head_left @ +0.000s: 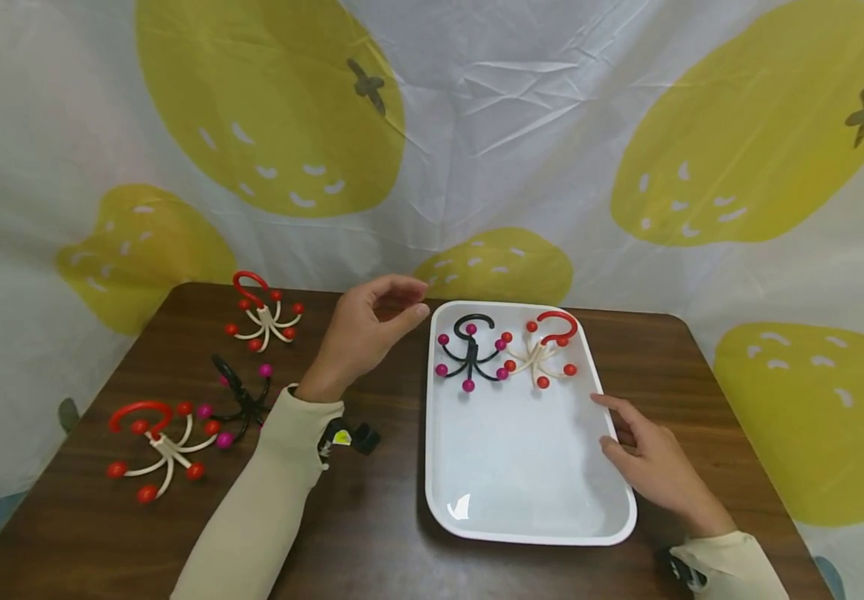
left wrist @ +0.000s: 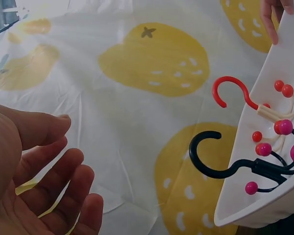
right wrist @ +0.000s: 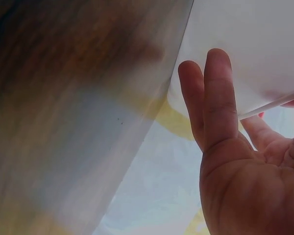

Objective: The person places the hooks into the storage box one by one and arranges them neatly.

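Note:
My left hand [head_left: 360, 333] hovers over the table left of the white tray [head_left: 521, 467], fingers loosely bent and nothing between them. In the left wrist view, gaps show between thumb and fingers. My right hand [head_left: 652, 462] touches the tray's right rim with relaxed fingers; the right wrist view has two straight fingers [right wrist: 219, 93] against the tray's outer side. At the tray's far end lie a black hook hanger with magenta ball tips [head_left: 472, 354] and a cream one with a red hook and red balls [head_left: 540, 358].
Left on the table stand a red-hooked cream hanger [head_left: 265, 321] at the back, another one [head_left: 165, 446] nearer, and a black hanger [head_left: 242, 404] partly hidden by my left sleeve. A fruit-printed cloth [head_left: 506, 167] hangs behind the brown table [head_left: 372, 533].

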Action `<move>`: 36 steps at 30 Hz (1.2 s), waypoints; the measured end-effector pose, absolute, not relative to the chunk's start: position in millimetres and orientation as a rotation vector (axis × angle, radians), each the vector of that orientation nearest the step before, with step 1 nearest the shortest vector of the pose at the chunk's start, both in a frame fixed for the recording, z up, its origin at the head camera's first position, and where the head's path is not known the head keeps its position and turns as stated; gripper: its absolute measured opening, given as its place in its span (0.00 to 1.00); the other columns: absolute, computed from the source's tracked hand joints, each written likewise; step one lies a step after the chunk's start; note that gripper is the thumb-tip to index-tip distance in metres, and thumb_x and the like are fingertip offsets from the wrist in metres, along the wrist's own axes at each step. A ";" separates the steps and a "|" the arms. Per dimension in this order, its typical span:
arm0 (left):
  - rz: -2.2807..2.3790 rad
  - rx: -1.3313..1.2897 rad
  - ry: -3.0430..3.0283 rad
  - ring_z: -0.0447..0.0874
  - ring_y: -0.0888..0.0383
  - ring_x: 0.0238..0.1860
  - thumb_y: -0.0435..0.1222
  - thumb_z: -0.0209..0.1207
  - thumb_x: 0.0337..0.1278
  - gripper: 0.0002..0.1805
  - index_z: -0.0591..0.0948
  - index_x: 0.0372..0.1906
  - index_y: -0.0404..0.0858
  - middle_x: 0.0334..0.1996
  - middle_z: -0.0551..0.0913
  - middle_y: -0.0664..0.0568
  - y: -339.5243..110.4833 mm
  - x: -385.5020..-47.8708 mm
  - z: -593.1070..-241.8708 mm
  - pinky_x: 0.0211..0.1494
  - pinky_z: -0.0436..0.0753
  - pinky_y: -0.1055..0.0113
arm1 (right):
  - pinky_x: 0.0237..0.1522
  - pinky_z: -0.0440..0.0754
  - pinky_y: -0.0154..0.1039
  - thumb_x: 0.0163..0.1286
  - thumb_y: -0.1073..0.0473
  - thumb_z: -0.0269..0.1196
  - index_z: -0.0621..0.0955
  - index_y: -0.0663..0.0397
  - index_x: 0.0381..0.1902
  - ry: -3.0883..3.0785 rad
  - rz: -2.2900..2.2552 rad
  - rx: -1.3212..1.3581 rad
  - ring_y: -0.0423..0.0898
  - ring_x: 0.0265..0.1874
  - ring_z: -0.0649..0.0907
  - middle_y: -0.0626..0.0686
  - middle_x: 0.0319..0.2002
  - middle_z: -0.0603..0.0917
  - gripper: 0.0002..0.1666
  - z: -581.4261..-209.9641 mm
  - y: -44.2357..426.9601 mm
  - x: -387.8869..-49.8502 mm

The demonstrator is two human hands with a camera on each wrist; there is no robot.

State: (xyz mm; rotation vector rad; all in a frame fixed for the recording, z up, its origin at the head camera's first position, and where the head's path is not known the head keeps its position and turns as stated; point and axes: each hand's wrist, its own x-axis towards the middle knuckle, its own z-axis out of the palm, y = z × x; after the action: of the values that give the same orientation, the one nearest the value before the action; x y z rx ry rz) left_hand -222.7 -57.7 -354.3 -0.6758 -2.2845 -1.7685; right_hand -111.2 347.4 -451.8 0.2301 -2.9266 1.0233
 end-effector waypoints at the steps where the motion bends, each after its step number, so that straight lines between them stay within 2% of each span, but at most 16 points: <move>1: -1.760 -0.666 -2.286 0.88 0.53 0.52 0.35 0.70 0.67 0.14 0.88 0.54 0.38 0.49 0.90 0.46 -60.7 -220.8 -354.1 0.57 0.86 0.62 | 0.47 0.91 0.54 0.75 0.65 0.62 0.71 0.55 0.75 -2.926 1.026 0.231 0.63 0.53 0.89 0.71 0.60 0.84 0.32 -452.4 347.1 -111.3; 9: -1.736 -0.595 -2.266 0.87 0.57 0.50 0.36 0.71 0.65 0.14 0.88 0.54 0.39 0.50 0.90 0.47 -86.2 -208.8 -348.7 0.53 0.84 0.70 | 0.48 0.90 0.54 0.76 0.65 0.62 0.71 0.54 0.76 -2.918 1.027 0.229 0.64 0.54 0.88 0.71 0.60 0.83 0.32 -454.0 349.0 -112.0; 15: -1.723 -0.560 -2.257 0.88 0.63 0.51 0.37 0.70 0.67 0.15 0.88 0.55 0.40 0.52 0.90 0.48 -104.4 -200.0 -343.0 0.54 0.84 0.71 | 0.48 0.91 0.53 0.76 0.65 0.63 0.71 0.54 0.76 -2.921 1.028 0.239 0.63 0.54 0.88 0.70 0.60 0.84 0.32 -452.2 350.1 -111.1; 18: -1.707 -0.541 -2.265 0.88 0.62 0.50 0.38 0.69 0.68 0.15 0.87 0.56 0.39 0.51 0.90 0.48 -115.6 -195.5 -341.6 0.54 0.84 0.72 | 0.48 0.91 0.53 0.76 0.64 0.63 0.72 0.53 0.76 -2.917 1.030 0.240 0.62 0.53 0.89 0.69 0.59 0.84 0.32 -452.9 350.4 -110.0; 24: -1.625 -0.457 -2.288 0.87 0.64 0.49 0.43 0.68 0.70 0.15 0.88 0.56 0.42 0.48 0.89 0.58 -141.0 -185.2 -341.2 0.51 0.83 0.72 | 0.48 0.91 0.54 0.76 0.64 0.62 0.72 0.53 0.76 -2.911 1.042 0.238 0.62 0.53 0.88 0.69 0.59 0.84 0.32 -454.3 348.9 -110.0; 29: -1.589 -0.413 -2.270 0.87 0.66 0.47 0.42 0.69 0.69 0.15 0.88 0.55 0.40 0.45 0.89 0.66 -158.9 -179.3 -341.8 0.48 0.83 0.76 | 0.48 0.91 0.54 0.77 0.63 0.62 0.71 0.53 0.76 -2.931 1.035 0.225 0.62 0.53 0.88 0.69 0.60 0.84 0.32 -453.0 347.9 -109.5; 36: -1.567 -0.340 -2.286 0.87 0.63 0.44 0.43 0.69 0.70 0.16 0.87 0.56 0.42 0.43 0.89 0.64 -180.7 -169.8 -345.3 0.44 0.82 0.75 | 0.47 0.91 0.54 0.77 0.63 0.62 0.71 0.53 0.76 -2.944 1.029 0.213 0.61 0.53 0.88 0.69 0.59 0.84 0.32 -453.2 346.9 -108.7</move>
State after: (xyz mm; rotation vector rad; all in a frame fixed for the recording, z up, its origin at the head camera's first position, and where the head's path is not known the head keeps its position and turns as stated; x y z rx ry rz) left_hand -169.8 -180.7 -345.3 -0.3403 -2.2860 -1.5665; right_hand -108.7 346.9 -453.2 0.2126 -2.9445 1.0289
